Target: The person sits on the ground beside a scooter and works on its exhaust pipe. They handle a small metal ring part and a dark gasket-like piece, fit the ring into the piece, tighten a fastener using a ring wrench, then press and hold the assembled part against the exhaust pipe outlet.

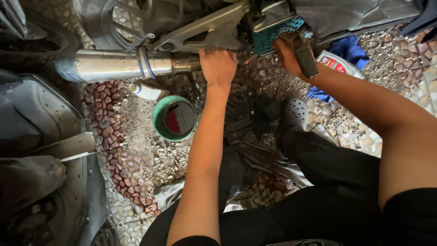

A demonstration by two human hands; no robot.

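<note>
A pebbled ground (136, 150) of reddish and grey stones spreads under us, with the underside of a motorbike (200, 23) across the top of the view and a dark plastic body panel (41, 136) lying at the left. We kneel in black trousers, both bare arms stretched forward to the machine. A long silver exhaust pipe (114, 64) runs level beneath the bike's grey swing arm (205, 29), ringed by a blue band near its middle. A dark rag (248, 114) lies crumpled on the stones between our arms, and a blue cloth (348, 50) sits at the upper right beside a white bottle with a red label (332, 61). A green round tin (175, 118) stands open on the ground just left of our left forearm, a small white bottle (145, 90) lying near it. Our left hand (218, 66) presses against the front end of the exhaust, fingers curled under out of sight, so we cannot tell how tight its grip is. Our right hand (287, 54) reaches beside the black footpeg (304, 57), which hangs below a teal metal plate (275, 36); its grip is hidden too.
</note>
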